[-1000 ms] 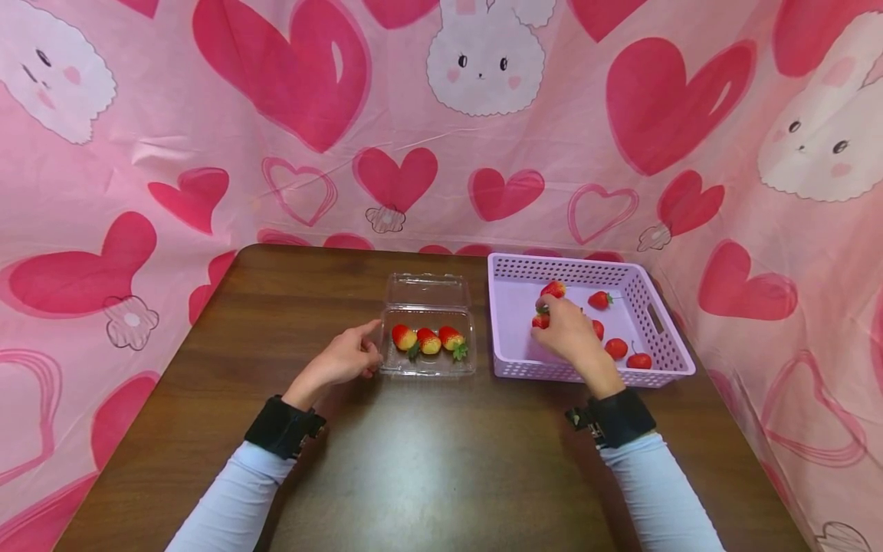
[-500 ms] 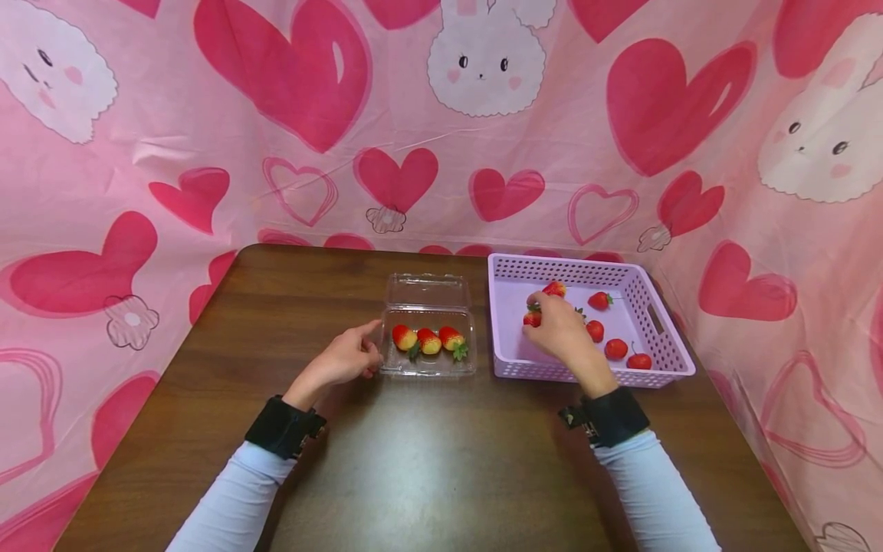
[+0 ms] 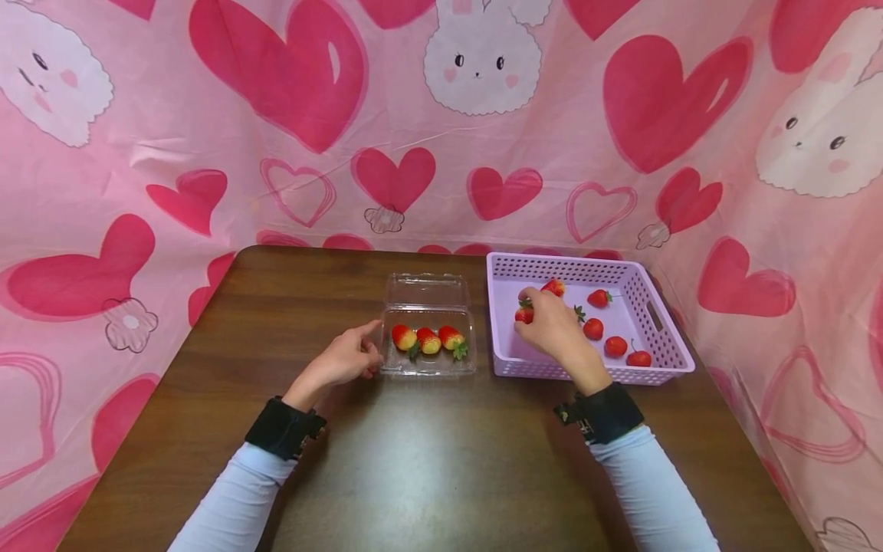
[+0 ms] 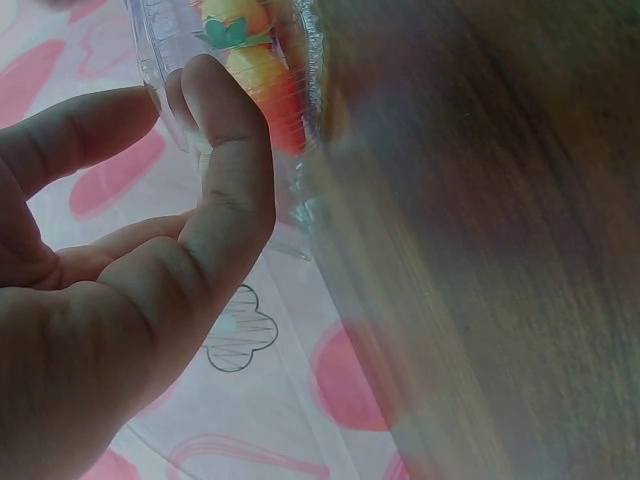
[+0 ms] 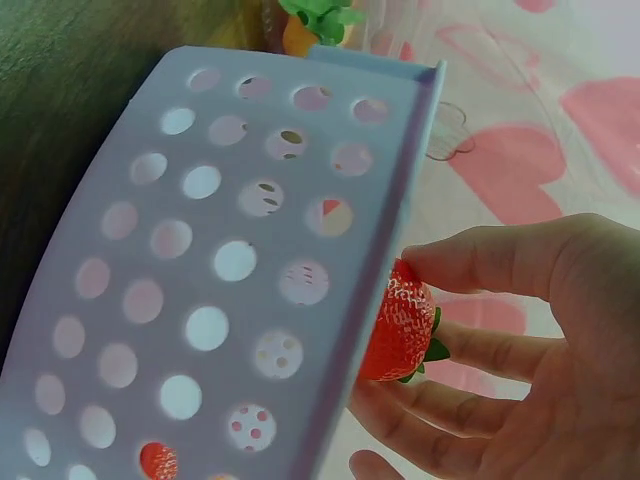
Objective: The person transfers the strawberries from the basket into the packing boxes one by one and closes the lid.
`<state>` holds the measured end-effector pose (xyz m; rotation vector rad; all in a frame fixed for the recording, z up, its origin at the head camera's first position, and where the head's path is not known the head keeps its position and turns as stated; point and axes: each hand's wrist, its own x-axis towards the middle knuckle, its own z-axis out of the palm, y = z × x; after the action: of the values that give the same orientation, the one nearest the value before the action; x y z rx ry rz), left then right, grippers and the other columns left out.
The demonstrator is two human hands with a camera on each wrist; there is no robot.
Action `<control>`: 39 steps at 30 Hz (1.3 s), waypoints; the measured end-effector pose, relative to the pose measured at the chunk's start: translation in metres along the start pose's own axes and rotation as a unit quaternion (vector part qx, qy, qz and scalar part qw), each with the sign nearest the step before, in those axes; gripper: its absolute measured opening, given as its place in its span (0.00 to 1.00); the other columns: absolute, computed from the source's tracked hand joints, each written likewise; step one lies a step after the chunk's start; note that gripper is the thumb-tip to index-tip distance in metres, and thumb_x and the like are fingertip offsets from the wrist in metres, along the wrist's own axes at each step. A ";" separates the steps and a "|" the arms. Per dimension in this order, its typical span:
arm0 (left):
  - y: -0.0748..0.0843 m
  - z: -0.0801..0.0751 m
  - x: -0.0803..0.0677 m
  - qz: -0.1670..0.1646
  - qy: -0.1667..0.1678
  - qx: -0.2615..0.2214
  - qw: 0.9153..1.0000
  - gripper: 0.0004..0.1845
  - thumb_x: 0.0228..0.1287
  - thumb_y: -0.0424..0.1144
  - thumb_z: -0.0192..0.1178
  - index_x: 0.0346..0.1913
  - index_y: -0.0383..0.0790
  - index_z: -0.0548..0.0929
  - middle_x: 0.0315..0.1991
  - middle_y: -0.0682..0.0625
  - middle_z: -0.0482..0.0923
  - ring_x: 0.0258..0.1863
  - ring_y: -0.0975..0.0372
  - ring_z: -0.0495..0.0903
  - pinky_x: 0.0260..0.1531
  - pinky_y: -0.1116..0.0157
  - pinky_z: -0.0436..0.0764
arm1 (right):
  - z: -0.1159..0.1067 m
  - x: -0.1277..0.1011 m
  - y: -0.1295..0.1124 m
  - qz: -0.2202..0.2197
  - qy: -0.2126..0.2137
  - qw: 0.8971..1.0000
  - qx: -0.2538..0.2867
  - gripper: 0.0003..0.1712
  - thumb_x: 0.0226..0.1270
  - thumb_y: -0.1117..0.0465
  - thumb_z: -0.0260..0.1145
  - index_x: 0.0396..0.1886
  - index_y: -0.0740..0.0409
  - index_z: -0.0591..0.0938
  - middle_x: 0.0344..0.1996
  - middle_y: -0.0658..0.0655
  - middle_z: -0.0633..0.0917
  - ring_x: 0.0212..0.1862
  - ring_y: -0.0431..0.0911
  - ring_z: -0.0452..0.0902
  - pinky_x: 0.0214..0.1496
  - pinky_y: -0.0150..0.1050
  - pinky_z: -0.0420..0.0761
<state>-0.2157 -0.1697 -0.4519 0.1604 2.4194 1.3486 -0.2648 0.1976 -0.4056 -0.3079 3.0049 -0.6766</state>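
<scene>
Strawberry (image 5: 400,335) pinched in right hand (image 3: 552,328) — left hand (image 3: 343,359) loosely touching clamshell (image 3: 429,360)

Left hand (image 4: 120,300) fingertips touching clear clamshell box (image 4: 240,90), strawberries (image 4: 262,75) inside.

Staged tabletop booth, pink heart-and-bunny cloth backdrop (image 3: 441,130) draped around three sides, dark wooden table (image 3: 428,460)
</scene>
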 end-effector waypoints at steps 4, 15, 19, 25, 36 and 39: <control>0.000 0.000 0.000 -0.001 -0.001 0.000 1.000 0.39 0.73 0.28 0.61 0.82 0.31 0.57 0.34 0.42 0.77 0.29 0.53 0.78 0.41 0.53 0.86 | -0.001 -0.001 -0.004 -0.001 0.000 1.000 -0.001 0.27 0.66 0.60 0.73 0.62 0.65 0.79 0.51 0.66 0.85 0.48 0.59 0.80 0.55 0.62 0.80; 0.003 -0.001 -0.002 -0.002 -0.002 -0.001 1.000 0.39 0.73 0.28 0.60 0.82 0.30 0.57 0.33 0.42 0.76 0.31 0.45 0.79 0.43 0.49 0.85 | -0.002 -0.003 -0.017 -0.008 0.002 1.000 -0.020 0.28 0.65 0.59 0.73 0.63 0.63 0.79 0.50 0.66 0.84 0.49 0.59 0.79 0.53 0.61 0.80; 0.001 0.000 -0.001 -0.004 -0.001 -0.004 1.000 0.39 0.73 0.28 0.61 0.82 0.31 0.57 0.33 0.42 0.76 0.30 0.47 0.79 0.42 0.51 0.85 | -0.003 -0.004 -0.021 -0.019 -0.002 1.000 0.000 0.28 0.66 0.60 0.73 0.63 0.65 0.79 0.51 0.67 0.84 0.49 0.59 0.78 0.56 0.59 0.80; 0.000 0.000 0.000 -0.005 -0.001 -0.009 1.000 0.39 0.73 0.29 0.61 0.83 0.31 0.57 0.33 0.42 0.76 0.29 0.50 0.78 0.41 0.52 0.85 | -0.004 -0.005 -0.028 -0.030 -0.012 0.999 0.026 0.29 0.65 0.61 0.75 0.63 0.66 0.79 0.52 0.67 0.84 0.50 0.59 0.78 0.58 0.58 0.81; 0.000 0.000 -0.001 -0.002 0.000 -0.003 1.000 0.39 0.73 0.29 0.61 0.82 0.31 0.57 0.34 0.42 0.76 0.29 0.49 0.79 0.40 0.54 0.85 | -0.003 -0.008 -0.039 -0.056 -0.001 0.998 0.020 0.28 0.64 0.62 0.75 0.62 0.66 0.80 0.51 0.67 0.84 0.50 0.59 0.78 0.57 0.59 0.81; -0.001 0.001 -0.001 -0.005 0.000 -0.004 1.000 0.39 0.73 0.29 0.61 0.82 0.31 0.57 0.34 0.42 0.76 0.29 0.49 0.79 0.40 0.54 0.85 | -0.002 -0.008 -0.042 -0.060 -0.002 0.998 0.018 0.28 0.64 0.62 0.75 0.62 0.66 0.80 0.50 0.67 0.84 0.49 0.59 0.78 0.56 0.59 0.81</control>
<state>-0.2148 -0.1696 -0.4525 0.1461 2.4110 1.3544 -0.2493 0.1631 -0.3860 -0.4916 2.9857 -0.7385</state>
